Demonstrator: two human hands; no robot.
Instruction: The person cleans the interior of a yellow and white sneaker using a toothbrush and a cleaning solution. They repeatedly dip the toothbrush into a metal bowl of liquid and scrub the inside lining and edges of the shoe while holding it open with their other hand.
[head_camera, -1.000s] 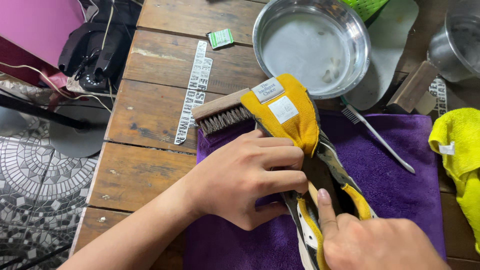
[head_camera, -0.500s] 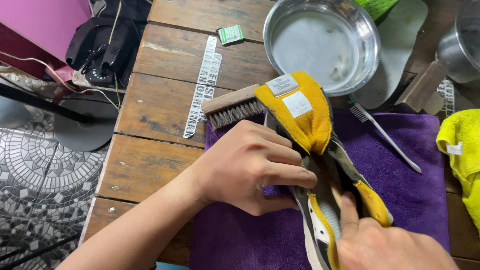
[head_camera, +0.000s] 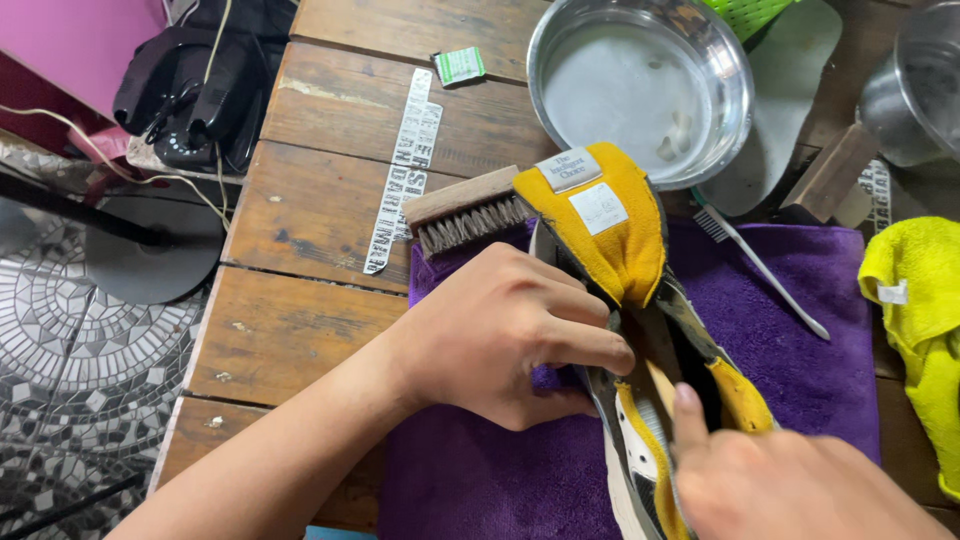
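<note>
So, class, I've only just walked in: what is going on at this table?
A person is working on a yellow shoe that lies on a purple towel spread over a wooden table. The left hand grips the shoe's side, while the right hand presses a finger into its opening. A wooden brush, a toothbrush and a metal bowl of cloudy water sit close by, with a yellow cloth at the right.

One view only, from the head, looking steeply down and close over the wooden counter (head_camera: 330, 330). It faces forward across the purple towel (head_camera: 800, 360) toward the steel bowl (head_camera: 640, 85) at the top edge; tiled floor (head_camera: 70, 380) shows at the left.
</note>
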